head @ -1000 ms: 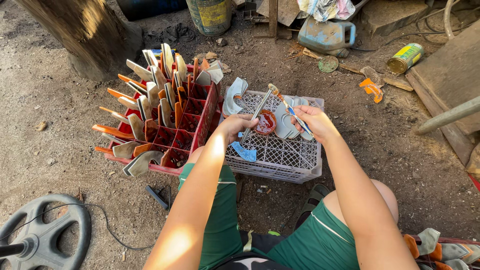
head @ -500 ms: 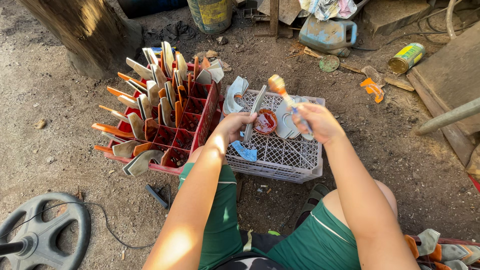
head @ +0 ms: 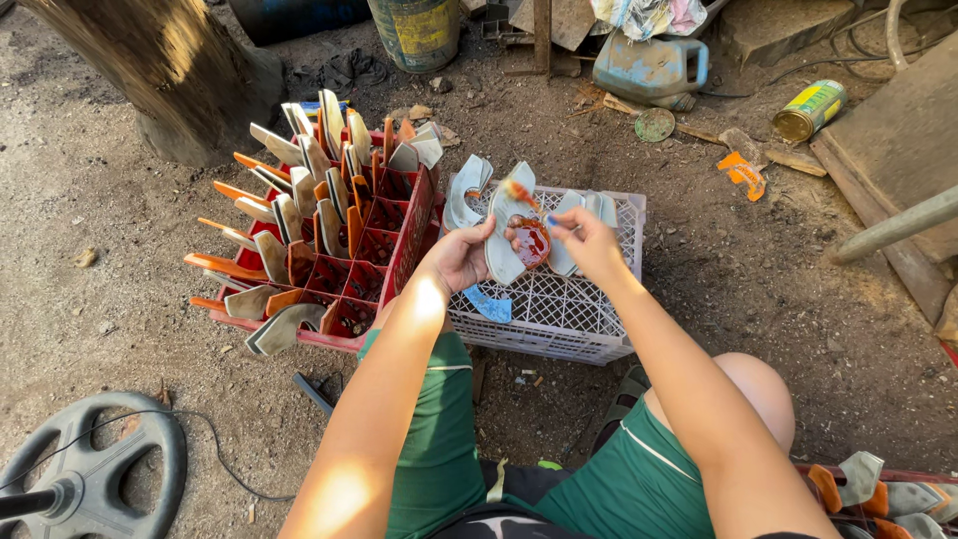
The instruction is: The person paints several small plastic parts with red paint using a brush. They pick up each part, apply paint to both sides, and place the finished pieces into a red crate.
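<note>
Item: pale grey curved sole-shaped piece point(head: 502, 245), held in your left hand point(head: 461, 258), fingers closed around its lower half. Long axis runs near-upright in view, narrow end pointing away from you toward the top of the frame, tilted slightly right. Position: just above the white plastic lattice crate point(head: 559, 314), over its near-left part.

Item: small brush with orange-stained tip point(head: 521, 193), pinched between thumb and fingers of your right hand point(head: 589, 245). The shaft slants up and to the left, the tip above the upper end of the sole piece; whether it touches is unclear.

Item: round tin of reddish-brown glue point(head: 532, 240), resting on the white crate between your two hands.

Item: further pale grey pieces point(head: 465, 190) lying flat on the crate top, beside the tin.

Item: red plastic compartment crate point(head: 344, 269), touching the white crate's left side, holding many grey-and-orange pieces standing on end.

Item: blue curved scrap point(head: 489, 304) on the white crate, near your left wrist.
</note>
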